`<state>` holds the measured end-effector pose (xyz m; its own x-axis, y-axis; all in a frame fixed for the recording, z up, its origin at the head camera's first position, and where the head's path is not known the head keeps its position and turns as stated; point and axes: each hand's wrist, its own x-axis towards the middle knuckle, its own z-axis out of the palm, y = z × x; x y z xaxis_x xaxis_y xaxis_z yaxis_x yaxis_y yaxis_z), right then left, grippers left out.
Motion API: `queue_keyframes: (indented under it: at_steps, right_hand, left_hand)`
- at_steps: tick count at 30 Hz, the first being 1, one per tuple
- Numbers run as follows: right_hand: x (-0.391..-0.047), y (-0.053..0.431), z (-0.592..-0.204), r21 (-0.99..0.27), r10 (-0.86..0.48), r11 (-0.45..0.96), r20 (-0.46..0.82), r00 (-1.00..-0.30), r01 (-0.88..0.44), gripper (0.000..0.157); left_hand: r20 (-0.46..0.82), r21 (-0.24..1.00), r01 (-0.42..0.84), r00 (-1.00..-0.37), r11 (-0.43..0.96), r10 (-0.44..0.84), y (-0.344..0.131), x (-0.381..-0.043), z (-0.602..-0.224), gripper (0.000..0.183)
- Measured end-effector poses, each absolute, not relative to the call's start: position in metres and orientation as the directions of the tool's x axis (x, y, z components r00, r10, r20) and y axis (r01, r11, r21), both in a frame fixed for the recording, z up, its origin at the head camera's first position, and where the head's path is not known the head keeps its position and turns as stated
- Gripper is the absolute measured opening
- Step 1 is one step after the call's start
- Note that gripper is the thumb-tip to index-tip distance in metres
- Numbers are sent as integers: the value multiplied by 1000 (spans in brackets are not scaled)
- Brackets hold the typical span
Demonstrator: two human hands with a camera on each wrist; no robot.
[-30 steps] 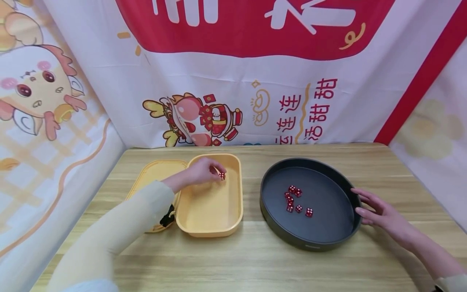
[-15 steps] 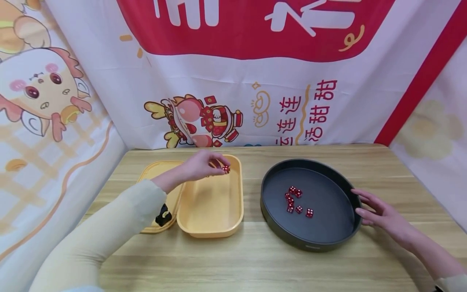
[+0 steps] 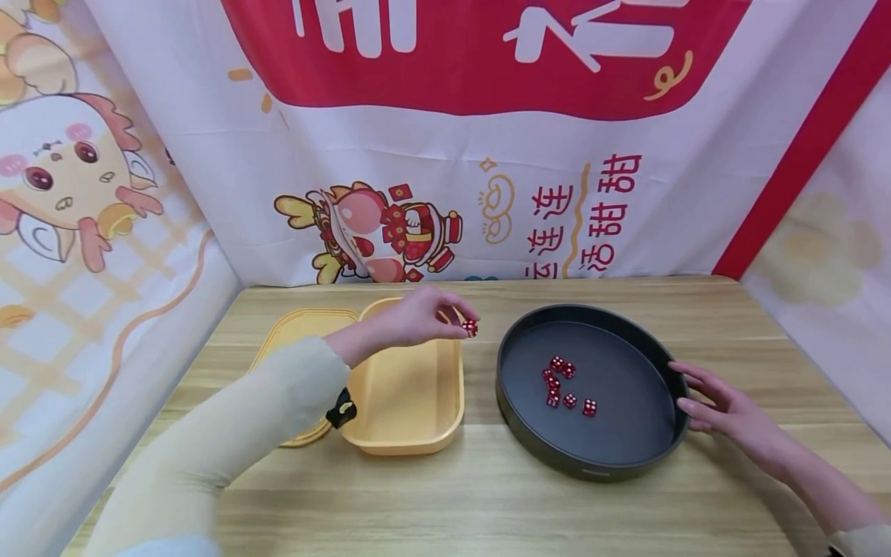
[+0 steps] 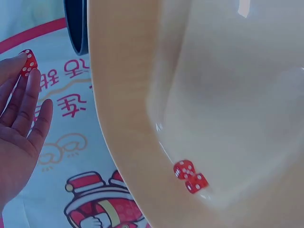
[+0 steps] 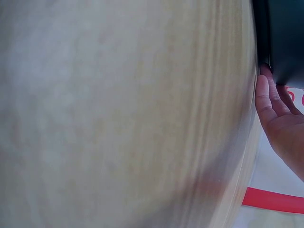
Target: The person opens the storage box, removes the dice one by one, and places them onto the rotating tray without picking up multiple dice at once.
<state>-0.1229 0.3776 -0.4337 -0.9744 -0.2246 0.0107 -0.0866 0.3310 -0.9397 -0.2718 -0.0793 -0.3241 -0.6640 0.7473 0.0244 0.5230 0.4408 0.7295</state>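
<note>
My left hand (image 3: 421,316) pinches a red die (image 3: 470,328) between thumb and fingertips. It is over the right rim of a yellow lunch-box-like container (image 3: 404,402), in the gap towards the dark round pan (image 3: 612,340). The left wrist view shows the same die (image 4: 29,62) at the fingertips, and two more red dice (image 4: 190,175) in a corner of the container, which my arm and hand hide in the head view. Several red dice (image 3: 589,407) lie in the pan, left of its middle. My right hand (image 3: 734,418) holds the pan's right rim with thumb and fingers.
Left of the container lies its yellow lid (image 3: 306,325), partly under my left forearm. A small black piece (image 3: 341,408) shows beside the sleeve. Everything stands on a wooden table (image 3: 473,503), with a printed cloth (image 3: 431,139) hanging behind.
My left hand has risen out of the yellow container with the die and moved right, to its right rim. My right hand and the pan stay put.
</note>
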Motion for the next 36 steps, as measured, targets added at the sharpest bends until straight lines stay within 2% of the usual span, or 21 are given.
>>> queue_keyframes:
  at_steps: [12, 19, 28, 36]
  right_hand:
    - [-124, 379, -434, -943, -225, 323, 6, -974, -81, 54]
    - [-123, 380, -436, -940, -230, 330, 7, -973, -84, 54]
    - [-123, 380, -435, -938, -223, 339, -6, -975, -72, 54]
    - [-125, 379, -433, -933, -217, 355, -17, -976, -63, 53]
  left_hand:
    - [40, 725, 562, -613, 399, 789, -22, -276, -332, 23]
    - [-24, 676, 587, -587, 446, 809, 11, -274, -338, 26]
    - [-87, 651, 638, -477, 412, 875, 55, -266, -354, 26]
    - [-104, 633, 657, -453, 410, 886, 70, -261, -371, 24]
